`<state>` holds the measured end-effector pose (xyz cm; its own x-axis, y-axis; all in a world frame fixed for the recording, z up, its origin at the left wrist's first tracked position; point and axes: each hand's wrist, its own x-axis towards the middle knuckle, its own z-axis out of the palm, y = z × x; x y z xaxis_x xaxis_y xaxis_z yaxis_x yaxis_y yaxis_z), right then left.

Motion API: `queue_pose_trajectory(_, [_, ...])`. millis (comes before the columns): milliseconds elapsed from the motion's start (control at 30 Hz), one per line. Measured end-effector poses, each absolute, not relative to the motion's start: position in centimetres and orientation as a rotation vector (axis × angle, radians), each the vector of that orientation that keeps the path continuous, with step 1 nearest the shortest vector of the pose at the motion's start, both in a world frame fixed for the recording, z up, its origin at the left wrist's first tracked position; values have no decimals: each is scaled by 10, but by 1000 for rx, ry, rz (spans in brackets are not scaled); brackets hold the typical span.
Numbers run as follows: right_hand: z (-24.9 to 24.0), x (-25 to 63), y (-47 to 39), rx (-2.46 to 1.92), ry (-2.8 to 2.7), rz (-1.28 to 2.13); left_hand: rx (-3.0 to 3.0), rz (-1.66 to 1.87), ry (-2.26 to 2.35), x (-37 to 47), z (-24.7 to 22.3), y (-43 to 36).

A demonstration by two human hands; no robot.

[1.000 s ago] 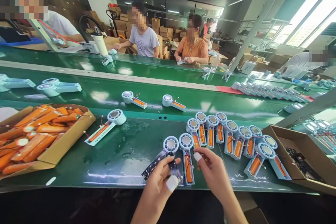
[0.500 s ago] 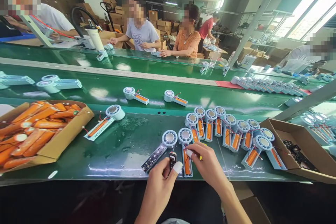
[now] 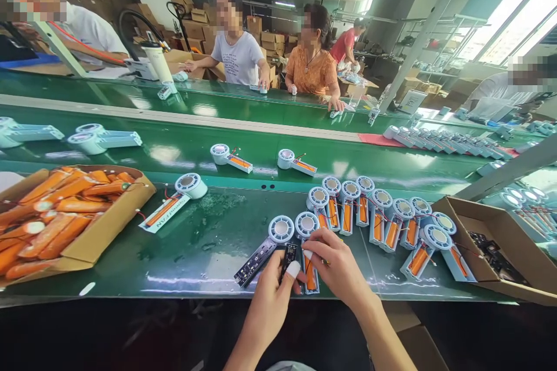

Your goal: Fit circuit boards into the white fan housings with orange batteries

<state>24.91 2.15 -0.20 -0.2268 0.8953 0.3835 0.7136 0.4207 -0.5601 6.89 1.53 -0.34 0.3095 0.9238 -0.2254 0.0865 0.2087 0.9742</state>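
Note:
A small black circuit board (image 3: pixel 290 254) is gripped by my left hand (image 3: pixel 272 290), whose thumb wears a white finger cover. Beside it, my right hand (image 3: pixel 338 266) pinches with thumb and forefinger what looks like a thin wire, largely hidden by the fingers. Below both hands lies a light-blue handheld fan (image 3: pixel 307 224), its handle open over an orange battery (image 3: pixel 310 278) and partly covered by my right hand. Just left of it, another fan (image 3: pixel 281 228) has a black circuit board (image 3: pixel 256 262) along its handle.
Several fans (image 3: pixel 381 198) with orange batteries stand grouped on the right, next to a cardboard box (image 3: pixel 517 243) of black boards. A carton (image 3: pixel 108 232) of orange batteries and a single fan (image 3: pixel 190 184) are on the left. Fans lie on the green conveyor (image 3: pixel 183 151); co-workers sit beyond.
My left hand has turned the board flatter and raised it slightly. My right hand has moved a little left, closer to it. Fans on the conveyor have shifted right.

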Motion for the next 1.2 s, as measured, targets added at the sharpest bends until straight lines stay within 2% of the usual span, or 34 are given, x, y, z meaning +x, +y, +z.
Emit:
queue_pose_trajectory(167, [-4,246,22,-1252,-2098,435,1210,782,1252,65,-9,18])
queue_pose_trajectory(367, [-10,235,22,-1325,-1826,574,1217,873,1344,69,-11,15])
queue_pose_trajectory(600, [-7,230,19,-1344,-1677,682,1389,782,1361,74,-5,12])
queue_pose_trajectory(867, [-5,228,15,-1498,-1969,373,1668,776,1374,72,-14,22])
queue_pose_trajectory(1200, [13,223,16,-1621,-2203,223,1964,430,1478,71,-12,26])
